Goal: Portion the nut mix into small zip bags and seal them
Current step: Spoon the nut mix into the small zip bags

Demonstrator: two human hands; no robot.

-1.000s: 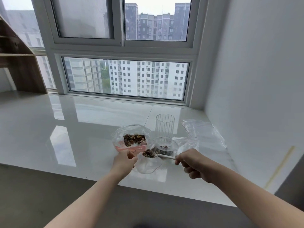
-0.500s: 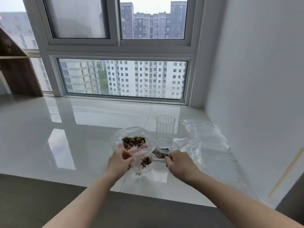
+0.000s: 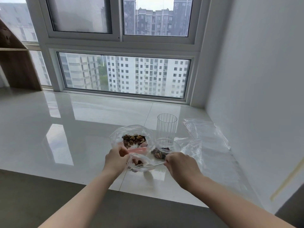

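Note:
My left hand [image 3: 115, 159] pinches the rim of a small clear zip bag [image 3: 139, 162] holding a few nuts, just above the white sill. My right hand [image 3: 180, 165] grips the handle of a white plastic spoon [image 3: 156, 165] whose bowl is inside that bag's mouth. Behind my left hand lies a large open bag of nut mix [image 3: 134, 139] with a pink strip. A second small bag with nuts [image 3: 162, 152] sits beside it on the right.
A ribbed clear glass [image 3: 167, 127] stands behind the small bags. Empty clear zip bags [image 3: 205, 134] lie to the right near the white wall [image 3: 255, 79]. The glossy sill [image 3: 65, 129] ends at a front edge close to my forearms. A wooden shelf [image 3: 18, 63] stands far left.
The spoon went from above the bag into its mouth and the nuts now lie in the bag. Both hands drew closer together and slightly nearer to me.

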